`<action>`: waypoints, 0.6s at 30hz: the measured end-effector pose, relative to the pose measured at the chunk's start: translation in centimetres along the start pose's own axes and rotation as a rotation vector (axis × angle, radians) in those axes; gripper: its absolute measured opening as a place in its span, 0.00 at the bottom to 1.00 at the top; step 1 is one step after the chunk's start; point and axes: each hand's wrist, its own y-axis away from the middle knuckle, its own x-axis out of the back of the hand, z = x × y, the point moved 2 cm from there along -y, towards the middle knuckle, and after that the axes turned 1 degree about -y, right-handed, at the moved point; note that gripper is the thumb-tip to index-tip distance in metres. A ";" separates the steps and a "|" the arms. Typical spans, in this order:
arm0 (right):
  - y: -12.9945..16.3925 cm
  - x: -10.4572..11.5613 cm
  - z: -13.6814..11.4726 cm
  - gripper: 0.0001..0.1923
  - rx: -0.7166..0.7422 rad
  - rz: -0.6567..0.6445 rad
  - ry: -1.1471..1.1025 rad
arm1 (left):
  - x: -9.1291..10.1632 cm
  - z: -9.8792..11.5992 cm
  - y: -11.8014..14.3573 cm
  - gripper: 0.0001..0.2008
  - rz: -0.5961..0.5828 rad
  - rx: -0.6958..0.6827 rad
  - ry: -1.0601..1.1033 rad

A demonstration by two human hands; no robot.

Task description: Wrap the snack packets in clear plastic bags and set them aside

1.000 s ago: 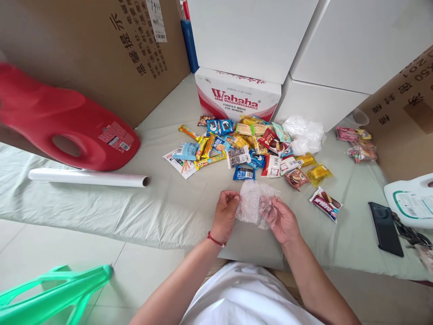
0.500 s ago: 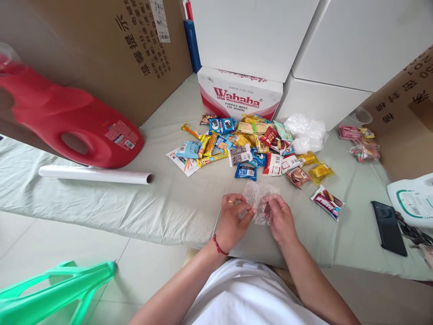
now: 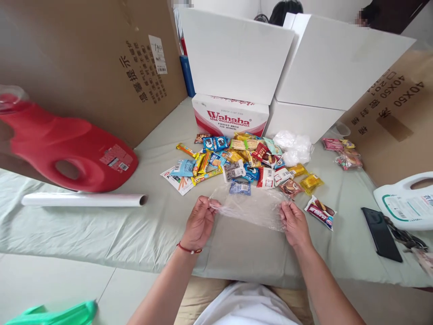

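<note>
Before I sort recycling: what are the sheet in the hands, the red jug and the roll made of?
Sheet: thin clear plastic film, crinkled, snacks show through it. Red jug: seemingly rigid, glossy moulded plastic, with a built-in handle. Roll: white tube, hollow end; probably rolled film, but material unclear.

Clear plastic bag, red jug, pale green sheet, red-and-white Wahaha box.

Single head view, high, facing forward-down; hands close below, snack pile mid-distance, boxes behind.
</note>
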 end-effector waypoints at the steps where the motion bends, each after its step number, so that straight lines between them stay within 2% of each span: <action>1: -0.1 0.3 0.1 0.26 0.008 -0.004 0.029 | 0.2 0.1 -0.1 0.21 -0.004 0.005 -0.020; 3: -0.4 1.0 0.3 0.25 0.035 -0.017 0.134 | 0.5 0.2 -0.1 0.21 -0.020 0.021 -0.076; 5: -0.7 1.6 0.2 0.23 0.146 0.003 0.316 | 0.6 0.1 0.2 0.21 -0.039 0.024 -0.169; 8: -0.8 1.6 -1.3 0.16 0.468 0.117 0.598 | 0.2 0.4 1.0 0.19 -0.093 -0.032 -0.388; 9: -0.7 1.1 -2.0 0.14 0.563 0.113 0.648 | -0.1 0.6 1.4 0.19 -0.130 -0.065 -0.472; 10: -0.6 0.2 -2.6 0.13 0.626 0.048 0.672 | -0.5 1.0 1.9 0.18 -0.181 -0.103 -0.559; 11: -0.4 -0.9 -3.2 0.15 0.651 -0.078 0.678 | -1.0 1.4 2.3 0.16 -0.243 -0.145 -0.650; 15: 0.3 -5.5 -3.4 0.35 0.534 -0.778 0.635 | -2.9 2.9 3.9 0.09 -0.541 -0.259 -0.964; 16: 0.3 -6.3 -3.2 0.34 0.520 -0.879 0.631 | -3.2 2.9 4.2 0.08 -0.606 -0.255 -1.002; 18: 0.3 -6.9 -2.5 0.23 0.549 -0.949 0.624 | -3.3 2.7 4.7 0.09 -0.676 -0.223 -1.005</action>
